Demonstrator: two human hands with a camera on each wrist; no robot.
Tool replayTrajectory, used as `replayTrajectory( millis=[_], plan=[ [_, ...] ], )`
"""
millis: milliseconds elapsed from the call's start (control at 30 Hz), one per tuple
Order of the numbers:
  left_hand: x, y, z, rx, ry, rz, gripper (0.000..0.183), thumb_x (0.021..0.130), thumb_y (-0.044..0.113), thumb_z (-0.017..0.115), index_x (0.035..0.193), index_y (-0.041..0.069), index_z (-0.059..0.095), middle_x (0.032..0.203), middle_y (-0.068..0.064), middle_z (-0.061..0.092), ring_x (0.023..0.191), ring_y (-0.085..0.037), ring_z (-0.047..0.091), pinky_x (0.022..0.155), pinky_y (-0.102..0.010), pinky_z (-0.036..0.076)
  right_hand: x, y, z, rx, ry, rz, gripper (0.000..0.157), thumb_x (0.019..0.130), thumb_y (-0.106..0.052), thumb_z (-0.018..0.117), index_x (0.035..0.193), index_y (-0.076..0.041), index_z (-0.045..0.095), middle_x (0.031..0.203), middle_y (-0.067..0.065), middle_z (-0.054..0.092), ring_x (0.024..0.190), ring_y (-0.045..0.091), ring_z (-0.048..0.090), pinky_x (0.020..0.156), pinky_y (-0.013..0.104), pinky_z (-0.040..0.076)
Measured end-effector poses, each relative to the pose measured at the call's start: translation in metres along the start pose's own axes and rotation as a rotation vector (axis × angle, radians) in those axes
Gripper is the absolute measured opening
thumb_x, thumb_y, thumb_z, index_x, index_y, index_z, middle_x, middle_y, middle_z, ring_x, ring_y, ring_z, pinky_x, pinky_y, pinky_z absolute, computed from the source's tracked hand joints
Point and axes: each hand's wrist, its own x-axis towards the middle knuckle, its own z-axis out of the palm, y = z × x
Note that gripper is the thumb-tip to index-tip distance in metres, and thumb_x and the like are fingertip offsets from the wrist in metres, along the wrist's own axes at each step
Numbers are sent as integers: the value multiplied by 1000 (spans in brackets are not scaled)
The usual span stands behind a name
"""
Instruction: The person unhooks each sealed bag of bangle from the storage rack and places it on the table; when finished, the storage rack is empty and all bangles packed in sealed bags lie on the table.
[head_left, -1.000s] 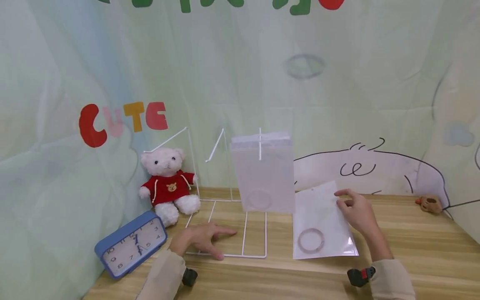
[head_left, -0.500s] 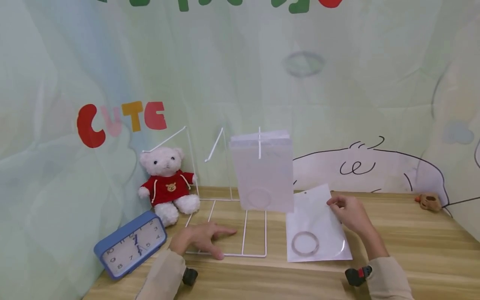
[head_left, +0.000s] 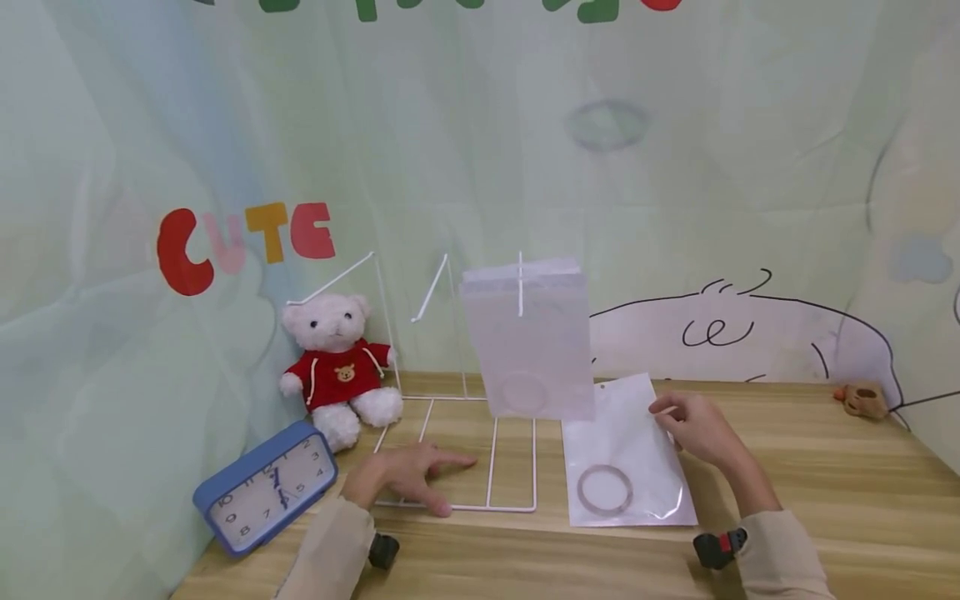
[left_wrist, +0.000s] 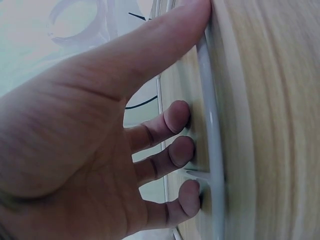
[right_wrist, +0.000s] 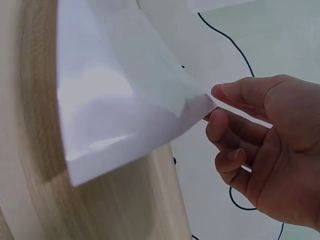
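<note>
My right hand (head_left: pixel 697 427) pinches the upper right edge of a clear, white-backed plastic bag (head_left: pixel 626 433) with a pale ring inside. In the right wrist view, thumb and fingertips meet on the edge of the bag (right_wrist: pixel 125 100), and its sheet bows. The lower end of the bag is close to the tabletop. On the left, my left hand (head_left: pixel 412 475) rests with spread fingers over the base of a white wire rack (head_left: pixel 512 507). Its thumb lies along the front wire (left_wrist: pixel 212 125) in the left wrist view. Similar bags (head_left: pixel 532 342) hang from the rack's right hook.
Two other hooks, a middle hook (head_left: pixel 430 287) and a left hook (head_left: pixel 330 279), jut forward with nothing on them. A white teddy bear (head_left: pixel 341 367) in red sits left of the rack, behind a blue clock (head_left: pixel 266 487). A small brown toy (head_left: pixel 861 400) lies far right.
My right hand has moved left and slightly down, drawing the plastic bag left towards the rack. My left hand stays on the rack's base.
</note>
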Motion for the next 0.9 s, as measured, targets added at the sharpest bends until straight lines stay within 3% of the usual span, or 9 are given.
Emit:
replayTrajectory(
  millis=[133, 367, 533, 733, 900],
  plan=[
    [0, 0, 1, 0, 1, -5, 77, 80, 34, 84, 148, 20, 51, 100, 0, 48, 90, -13, 44, 79, -33, 40, -2, 0, -2, 1, -13, 17, 22, 98, -6, 57, 115, 6, 64, 98, 18, 68, 62, 22, 57, 54, 30, 45],
    [0, -1, 0, 12, 1, 37, 77, 81, 33, 83, 148, 17, 51, 89, -2, 47, 81, -11, 41, 71, -28, 36, -4, -3, -5, -5, -6, -9, 24, 101, -6, 55, 120, 5, 63, 110, 25, 67, 61, 21, 57, 55, 31, 43],
    [0, 1, 2, 10, -11, 0, 77, 81, 35, 83, 149, 20, 50, 98, -1, 48, 89, -14, 44, 77, -32, 39, -3, -12, -6, 32, 24, -75, 22, 100, -3, 55, 118, 3, 65, 108, 20, 71, 59, 21, 58, 53, 30, 45],
    [-1, 2, 0, 24, -4, 32, 77, 81, 33, 83, 149, 18, 50, 99, -3, 50, 90, -15, 45, 79, -33, 40, -3, -36, -7, 45, 114, -198, 18, 102, -6, 56, 114, -3, 68, 103, 11, 72, 60, 27, 58, 48, 28, 41],
    [-1, 1, -1, 28, -3, 45, 77, 81, 35, 83, 149, 17, 49, 100, -1, 51, 90, -14, 46, 80, -33, 41, -2, -56, -3, 63, 148, -286, 17, 101, -9, 58, 114, -7, 69, 103, 9, 71, 62, 22, 59, 48, 27, 42]
  ],
)
